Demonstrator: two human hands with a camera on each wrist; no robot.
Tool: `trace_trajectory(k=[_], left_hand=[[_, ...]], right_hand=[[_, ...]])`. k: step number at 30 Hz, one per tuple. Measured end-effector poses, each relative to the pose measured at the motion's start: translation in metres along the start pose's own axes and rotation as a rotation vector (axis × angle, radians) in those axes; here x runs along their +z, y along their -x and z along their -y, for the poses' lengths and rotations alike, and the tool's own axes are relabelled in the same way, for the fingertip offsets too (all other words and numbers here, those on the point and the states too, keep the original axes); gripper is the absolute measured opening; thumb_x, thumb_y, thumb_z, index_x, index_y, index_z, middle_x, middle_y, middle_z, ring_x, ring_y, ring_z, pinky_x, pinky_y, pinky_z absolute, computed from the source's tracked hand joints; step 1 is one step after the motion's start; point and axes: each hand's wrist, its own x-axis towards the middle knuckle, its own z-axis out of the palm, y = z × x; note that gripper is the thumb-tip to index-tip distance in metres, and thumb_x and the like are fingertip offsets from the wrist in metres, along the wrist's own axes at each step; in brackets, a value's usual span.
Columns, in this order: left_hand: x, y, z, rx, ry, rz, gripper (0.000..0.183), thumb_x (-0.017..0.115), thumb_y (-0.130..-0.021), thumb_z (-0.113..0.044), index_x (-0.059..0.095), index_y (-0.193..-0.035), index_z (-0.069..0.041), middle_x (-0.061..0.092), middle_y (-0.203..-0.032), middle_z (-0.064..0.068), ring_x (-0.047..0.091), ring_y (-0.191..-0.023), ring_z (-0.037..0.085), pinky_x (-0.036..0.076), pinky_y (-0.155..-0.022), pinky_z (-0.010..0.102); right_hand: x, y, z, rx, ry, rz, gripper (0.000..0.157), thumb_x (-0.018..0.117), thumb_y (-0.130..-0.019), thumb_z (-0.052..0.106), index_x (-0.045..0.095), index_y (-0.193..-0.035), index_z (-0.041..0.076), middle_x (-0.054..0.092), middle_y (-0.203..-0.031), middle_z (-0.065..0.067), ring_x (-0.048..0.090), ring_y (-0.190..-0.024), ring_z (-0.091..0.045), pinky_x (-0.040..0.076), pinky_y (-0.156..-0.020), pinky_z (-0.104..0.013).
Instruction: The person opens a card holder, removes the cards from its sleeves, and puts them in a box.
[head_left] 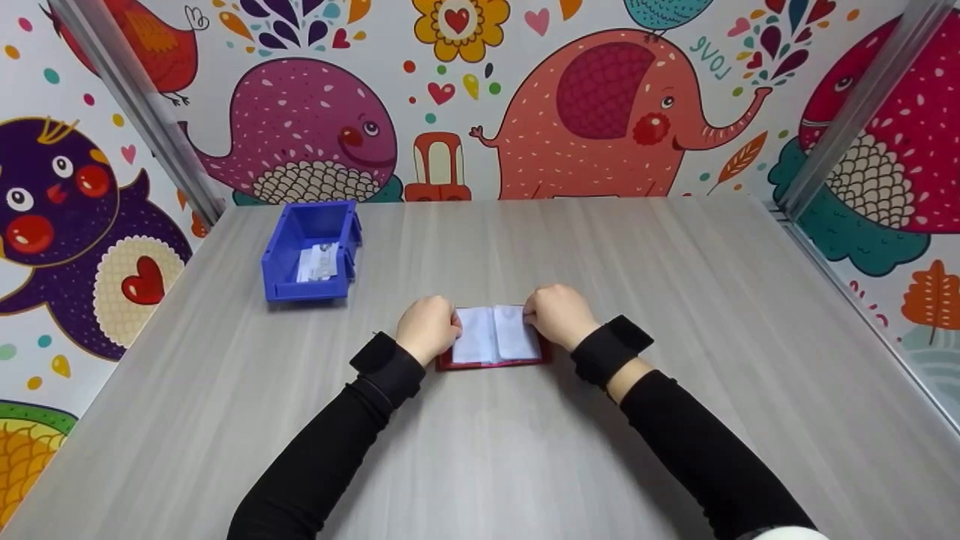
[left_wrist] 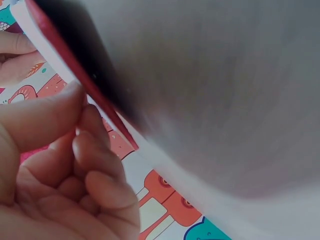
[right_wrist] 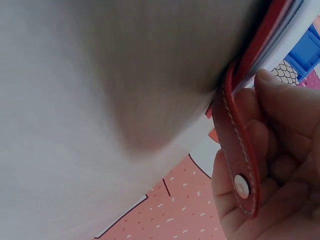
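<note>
A red card holder [head_left: 495, 365] lies opened flat in front of me, its pale plastic sleeves [head_left: 474, 337] spread to both sides of the fold. My left hand [head_left: 429, 328] pinches its left edge between thumb and fingers, the other fingers curled in. On the opposite edge, my right hand [head_left: 561, 315] pinches the sleeves and cover, thumb on top. In the right wrist view a stitched red strap [right_wrist: 231, 135] with a metal snap [right_wrist: 242, 186] hangs from the cover across the curled fingers. The left wrist view shows the red cover [left_wrist: 75, 65] edge-on at the left thumb tip.
At the back left of the grey table [head_left: 637, 247] stands a blue bin [head_left: 306, 291] with several white cards [head_left: 319, 262] inside. Printed cartoon panels [head_left: 592, 112] rise behind the table and at its sides, with metal posts [head_left: 142, 112] at the corners.
</note>
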Motion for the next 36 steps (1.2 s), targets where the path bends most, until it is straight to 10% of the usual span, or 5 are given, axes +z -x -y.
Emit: trace_trajectory(k=[36], left_hand=[[0.0018,-0.0006,0.0013,0.026,0.006,-0.021,0.015,0.072,-0.074,-0.003,0.068,-0.062,-0.010,0.065,-0.068,0.002,0.063,-0.071,0.027,0.051,-0.069,0.039]], right_hand=[[-0.0091,-0.0006,0.0077,-0.016,-0.118,0.145,0.013,0.078,-0.080,0.003,0.080,-0.092,0.006,0.074,-0.092,-0.008,0.069,-0.084,-0.024,0.054,-0.076,-0.041]])
